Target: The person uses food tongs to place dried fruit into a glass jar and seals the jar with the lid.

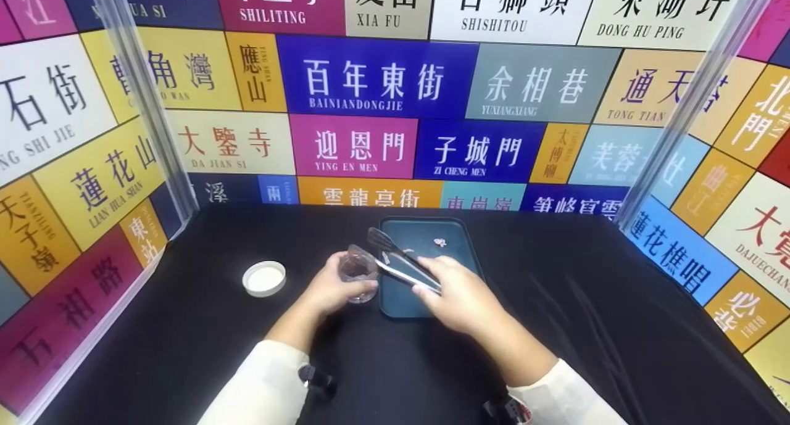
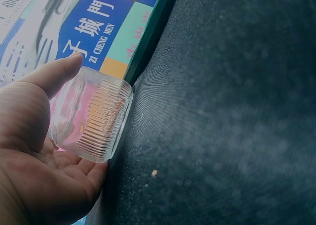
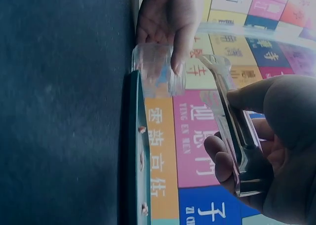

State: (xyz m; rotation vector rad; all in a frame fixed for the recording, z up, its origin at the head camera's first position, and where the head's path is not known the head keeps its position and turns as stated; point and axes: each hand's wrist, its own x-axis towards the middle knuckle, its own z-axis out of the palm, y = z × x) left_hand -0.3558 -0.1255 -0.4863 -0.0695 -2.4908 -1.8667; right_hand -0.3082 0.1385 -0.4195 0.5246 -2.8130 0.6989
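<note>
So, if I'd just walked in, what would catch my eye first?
Probably the wall of colourful signs at the back. Below it, over black cloth, the right hand holds tongs above a dark teal tray. The left hand grips a clear jar near the tray's left edge.

Forearms [image 1: 298,329], two, extended forward; left hand [image 1: 333,287], one, curved in a grip; right hand [image 1: 458,294], one, fingers [image 3: 223,163] curled.

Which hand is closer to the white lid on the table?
The left hand. It holds the clear jar to the right of the lid; the right hand is farther right, gripping the tongs.
</note>
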